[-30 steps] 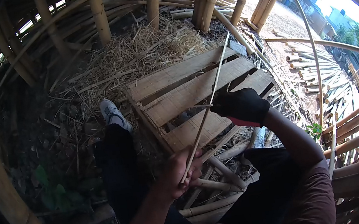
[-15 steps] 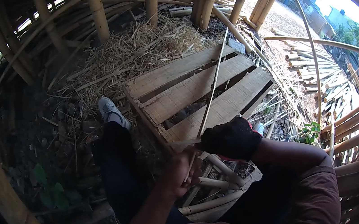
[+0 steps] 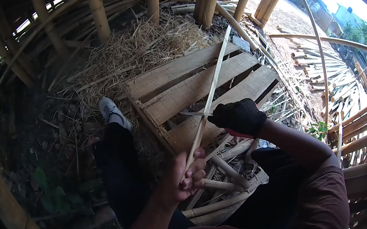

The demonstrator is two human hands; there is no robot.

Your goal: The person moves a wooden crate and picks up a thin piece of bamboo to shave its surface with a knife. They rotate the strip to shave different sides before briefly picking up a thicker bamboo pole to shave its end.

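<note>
My bare left hand (image 3: 189, 174) is closed around the lower end of a long, thin bamboo strip (image 3: 214, 84). The strip slants up and away over a slatted wooden crate (image 3: 177, 103). On my right hand (image 3: 242, 117) is a dark glove with some red on it; its fingers are wrapped around a knife, whose handle is hidden in the fist. The knife's thin blade (image 3: 195, 113) points left and crosses the strip just above the crate's near slats.
Dry straw and shavings (image 3: 151, 44) lie behind the crate, among upright bamboo posts (image 3: 209, 0). Cut bamboo poles (image 3: 326, 75) are piled at the right. My shoe (image 3: 112, 112) rests left of the crate. Bamboo pieces (image 3: 228, 169) lie near my legs.
My right hand has moved forward along the strip, away from my left hand, carrying the knife. The strip has turned to show its broader face. My left hand has stayed near its place.
</note>
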